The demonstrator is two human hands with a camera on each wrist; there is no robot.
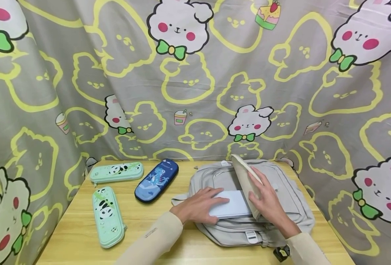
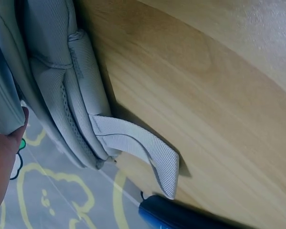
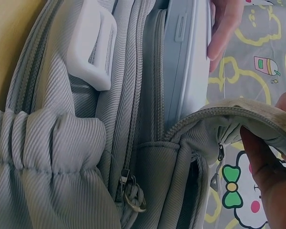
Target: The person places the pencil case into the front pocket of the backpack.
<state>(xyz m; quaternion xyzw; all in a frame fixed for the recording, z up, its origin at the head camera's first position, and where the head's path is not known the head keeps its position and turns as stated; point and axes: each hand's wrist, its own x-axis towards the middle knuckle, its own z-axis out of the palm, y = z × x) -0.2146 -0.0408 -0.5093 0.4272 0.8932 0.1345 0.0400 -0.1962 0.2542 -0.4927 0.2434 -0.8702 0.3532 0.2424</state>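
A light grey backpack (image 1: 225,233) lies on the table with its front compartment unzipped. My left hand (image 1: 198,206) grips a flat, pale blue case (image 1: 232,206) by its left end, fingers over the top and thumb at the near edge. The case's right part sits under the lifted backpack flap (image 1: 243,180), so that end is hidden. My right hand (image 1: 268,202) holds this flap up; in the right wrist view the thumb (image 3: 260,160) is on its inner side. That view also shows the case (image 3: 188,62) beside the zipped edge of the opening.
Left of the backpack lie a dark blue dinosaur pencil case (image 1: 157,180) and two mint green panda pencil cases, one (image 1: 117,172) behind the other (image 1: 108,217). A strap (image 2: 138,138) sticks out from the bag. A patterned curtain (image 1: 195,88) hangs behind the wooden table (image 1: 73,228).
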